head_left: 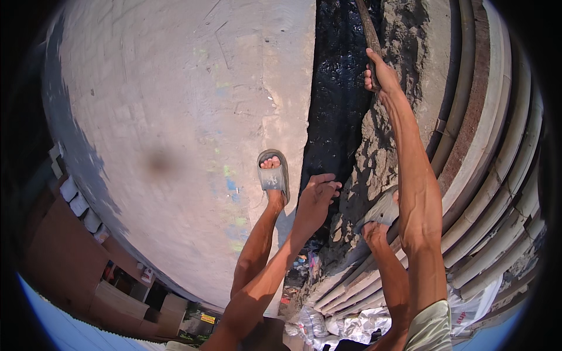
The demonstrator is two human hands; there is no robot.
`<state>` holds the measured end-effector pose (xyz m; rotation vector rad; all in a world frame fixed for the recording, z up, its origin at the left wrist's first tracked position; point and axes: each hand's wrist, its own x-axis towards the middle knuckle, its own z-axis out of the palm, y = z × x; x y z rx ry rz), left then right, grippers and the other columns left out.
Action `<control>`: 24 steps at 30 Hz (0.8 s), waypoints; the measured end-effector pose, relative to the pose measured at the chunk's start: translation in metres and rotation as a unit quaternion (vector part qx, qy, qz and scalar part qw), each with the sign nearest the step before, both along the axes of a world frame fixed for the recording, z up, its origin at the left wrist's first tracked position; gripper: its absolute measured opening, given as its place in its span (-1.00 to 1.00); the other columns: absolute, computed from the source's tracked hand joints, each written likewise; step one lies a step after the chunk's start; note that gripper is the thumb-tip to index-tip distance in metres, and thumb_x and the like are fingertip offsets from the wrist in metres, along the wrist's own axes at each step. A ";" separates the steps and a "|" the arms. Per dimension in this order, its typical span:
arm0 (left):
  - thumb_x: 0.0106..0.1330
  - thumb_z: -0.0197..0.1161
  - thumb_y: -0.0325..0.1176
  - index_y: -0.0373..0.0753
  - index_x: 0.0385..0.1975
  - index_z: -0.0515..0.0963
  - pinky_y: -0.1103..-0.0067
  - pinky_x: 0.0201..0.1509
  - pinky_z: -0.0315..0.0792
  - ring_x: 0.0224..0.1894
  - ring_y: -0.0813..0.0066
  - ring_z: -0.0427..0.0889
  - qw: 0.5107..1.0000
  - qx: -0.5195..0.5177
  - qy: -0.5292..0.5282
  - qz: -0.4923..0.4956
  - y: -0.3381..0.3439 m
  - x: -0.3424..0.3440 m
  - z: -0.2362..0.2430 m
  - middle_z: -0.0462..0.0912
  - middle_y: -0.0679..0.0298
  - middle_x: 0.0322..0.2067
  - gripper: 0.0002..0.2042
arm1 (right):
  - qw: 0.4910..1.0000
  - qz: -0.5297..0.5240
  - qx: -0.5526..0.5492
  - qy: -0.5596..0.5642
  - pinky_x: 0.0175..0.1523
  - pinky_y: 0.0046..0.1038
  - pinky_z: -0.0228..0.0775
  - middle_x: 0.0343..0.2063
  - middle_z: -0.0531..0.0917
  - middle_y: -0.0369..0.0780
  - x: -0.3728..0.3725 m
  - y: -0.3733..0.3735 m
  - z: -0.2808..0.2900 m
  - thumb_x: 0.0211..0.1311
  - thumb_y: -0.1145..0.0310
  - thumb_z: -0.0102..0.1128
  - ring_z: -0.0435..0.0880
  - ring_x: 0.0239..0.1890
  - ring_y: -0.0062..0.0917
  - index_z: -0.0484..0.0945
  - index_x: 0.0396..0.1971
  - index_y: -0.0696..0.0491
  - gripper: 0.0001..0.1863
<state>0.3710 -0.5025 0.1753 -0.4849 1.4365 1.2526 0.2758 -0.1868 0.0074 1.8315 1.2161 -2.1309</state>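
My right hand (380, 76) grips a long wooden pole (366, 22) that reaches to the upper edge of the view. My left hand (318, 196) is held over a narrow drain of dark, glossy sludge (333, 99), its fingers apart and holding nothing. Along the drain's right side runs a rough, crumbly edge of grey muck (372, 143). My left foot, in a grey slide sandal (273, 178), stands on the pale concrete at the drain's left edge; my right foot, in another sandal (376, 212), is on the right side, partly behind my right arm.
Pale concrete paving (175, 105) spreads to the left. Several long, weathered pipes or poles (497, 169) lie parallel along the right. White sacks (360, 324) and some litter (301, 263) are at the bottom. A reddish-brown building (76, 251) shows at the lower left.
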 end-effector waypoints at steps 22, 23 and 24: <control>0.49 0.28 0.01 -0.22 -0.12 0.41 0.54 -0.56 0.48 -0.61 0.56 0.50 0.963 -0.190 -0.019 -0.190 0.008 0.115 -0.215 0.46 0.38 -0.55 -0.61 | 0.956 -0.178 -0.206 -0.108 -0.72 -0.49 0.20 -0.77 0.49 -0.31 0.324 -0.350 0.147 0.40 -0.03 0.36 0.44 -0.83 -0.61 0.49 -0.43 0.05 -0.55; 0.46 0.31 0.05 -0.23 -0.13 0.40 0.54 -0.57 0.47 -0.61 0.56 0.49 0.969 -0.180 -0.050 -0.161 -0.001 0.145 -0.191 0.47 0.37 -0.55 -0.57 | 0.957 -0.176 -0.189 -0.131 -0.73 -0.49 0.20 -0.78 0.48 -0.31 0.348 -0.363 0.157 0.42 0.02 0.35 0.43 -0.84 -0.61 0.48 -0.42 0.05 -0.58; 0.43 0.32 0.09 -0.23 -0.14 0.41 0.54 -0.58 0.47 -0.62 0.57 0.49 0.971 -0.172 -0.073 -0.148 -0.017 0.167 -0.171 0.47 0.37 -0.56 -0.54 | 0.958 -0.166 -0.180 -0.148 -0.73 -0.48 0.21 -0.79 0.48 -0.31 0.367 -0.379 0.175 0.44 0.07 0.34 0.43 -0.84 -0.62 0.48 -0.40 0.06 -0.61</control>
